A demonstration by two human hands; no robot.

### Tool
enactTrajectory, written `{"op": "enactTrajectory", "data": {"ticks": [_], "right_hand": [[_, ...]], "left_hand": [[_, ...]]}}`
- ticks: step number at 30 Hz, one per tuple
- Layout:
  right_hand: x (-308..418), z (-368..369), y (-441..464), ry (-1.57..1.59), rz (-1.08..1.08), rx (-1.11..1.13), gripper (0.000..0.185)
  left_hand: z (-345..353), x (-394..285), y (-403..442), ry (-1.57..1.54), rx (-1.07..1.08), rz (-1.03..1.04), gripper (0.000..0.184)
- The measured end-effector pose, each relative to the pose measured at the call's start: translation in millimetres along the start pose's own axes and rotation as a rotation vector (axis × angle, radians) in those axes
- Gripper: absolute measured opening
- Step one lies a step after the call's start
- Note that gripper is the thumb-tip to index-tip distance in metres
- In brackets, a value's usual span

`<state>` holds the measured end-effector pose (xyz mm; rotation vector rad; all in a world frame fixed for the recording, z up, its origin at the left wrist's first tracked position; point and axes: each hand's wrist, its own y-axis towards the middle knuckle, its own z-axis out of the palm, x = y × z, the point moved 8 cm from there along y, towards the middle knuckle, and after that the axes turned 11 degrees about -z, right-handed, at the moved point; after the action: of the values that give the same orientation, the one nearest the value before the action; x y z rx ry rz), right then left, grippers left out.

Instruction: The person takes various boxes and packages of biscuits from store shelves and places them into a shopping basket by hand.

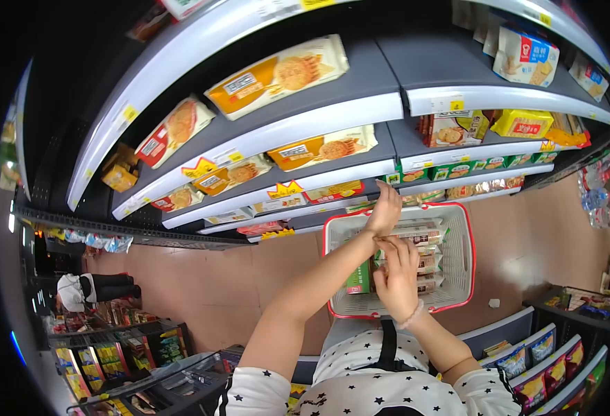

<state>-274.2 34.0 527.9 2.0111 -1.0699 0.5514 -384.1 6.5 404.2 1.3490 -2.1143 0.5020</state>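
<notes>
An orange-and-cream biscuit packet (277,76), print illegible, lies shelved as a left hand (385,209) stretches shelfward, grip unfurled, and a right hand (398,277), grip unclear, bends near the left wrist above packets (431,264) in a red-rimmed basket (463,249), a blue-and-white packet (525,57) lettered in Chinese shelved at right.

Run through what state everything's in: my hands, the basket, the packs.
Basket: open-topped, partly filled.
Packs in basket: lying down, seemingly sealed.
Left hand: open, over the basket's far rim, nothing visibly held.
Right hand: fingers bent beside the left wrist; contact unclear.
Topmost orange biscuit pack: seemingly sealed.
</notes>
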Motion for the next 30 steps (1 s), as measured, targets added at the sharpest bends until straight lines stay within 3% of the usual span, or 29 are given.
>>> {"op": "enactTrajectory", "data": {"ticks": [7,9,14,17,22,27,30], "right_hand": [[109.0,41.7,9.9,0.017,-0.083,0.229,0.062],[142.4,54.5,12.8,0.136,-0.13,0.292,0.063],[182.7,76.8,13.7,0.458,-0.228,0.435,0.054],[168.1,86.7,40.5,0.115,-0.119,0.172,0.052],[224.0,109.7,30.6,0.226,-0.278,0.467,0.057],[213.8,116.5,56.3,0.016,-0.163,0.205,0.059],[241.0,129.8,41.4,0.222,-0.244,0.49,0.055]], "left_hand": [[5.1,58.3,-43.8,0.226,-0.052,0.001,0.036],[14.6,71.9,-58.4,0.334,0.031,0.076,0.039],[13.9,120.2,-97.2,0.415,-0.032,0.064,0.038],[21.8,136.2,-104.1,0.417,-0.073,0.034,0.038],[35.6,147.2,-101.6,0.353,-0.103,-0.019,0.037],[37.9,154.1,-110.4,0.329,-0.13,0.0,0.035],[39.2,161.6,-112.1,0.3,-0.147,-0.003,0.035]]}}
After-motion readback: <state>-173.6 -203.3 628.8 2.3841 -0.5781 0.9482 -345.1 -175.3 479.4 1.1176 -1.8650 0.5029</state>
